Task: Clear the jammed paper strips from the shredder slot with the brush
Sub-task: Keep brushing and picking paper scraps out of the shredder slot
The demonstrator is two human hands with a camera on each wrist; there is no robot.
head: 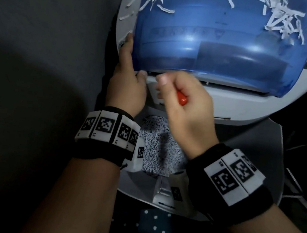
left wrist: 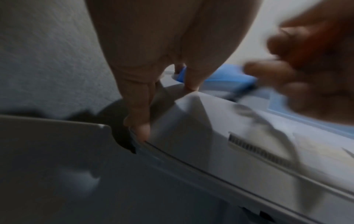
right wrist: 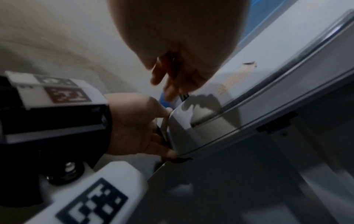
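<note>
Shredder (head: pixel 240 108) head fills upper right of head view, grey-white body w/ translucent blue cover (head: pixel 218 39) on top. Cover's near edge runs across centre frame; thin slot (head: pixel 197 80) shows as a narrow dark gap just below that edge. Grey bin (head: pixel 267 142) sits under the head at lower centre, its mouth open toward the camera, packed w/ shredded paper (head: pixel 158 145). Open room: dark grey surface takes whole left half of frame, nothing on it. Tight spot is frame centre, both hands crowded at slot's left end.

Left hand (head: pixel 127 83) grips shredder's left corner, fingers (head: pixel 127 47) running up along cover's left edge, thumb hooked at the near edge; left wrist view shows fingertips curled over the grey body's corner. Right hand (head: pixel 184 104) just right of it, fingers clenched round brush (head: pixel 182 99); only its orange-red handle end shows, poking out near the thumb. Bristle end hidden behind fingers, cannot tell if it touches slot. Right hand blurred in both wrist views.

Paper strips (head: pixel 286 23), white, thin, curled, lie loose on the blue cover, thick cluster upper right, smaller scatter upper centre, a few on grey rim at upper left. Strips inside slot not discernible.
</note>
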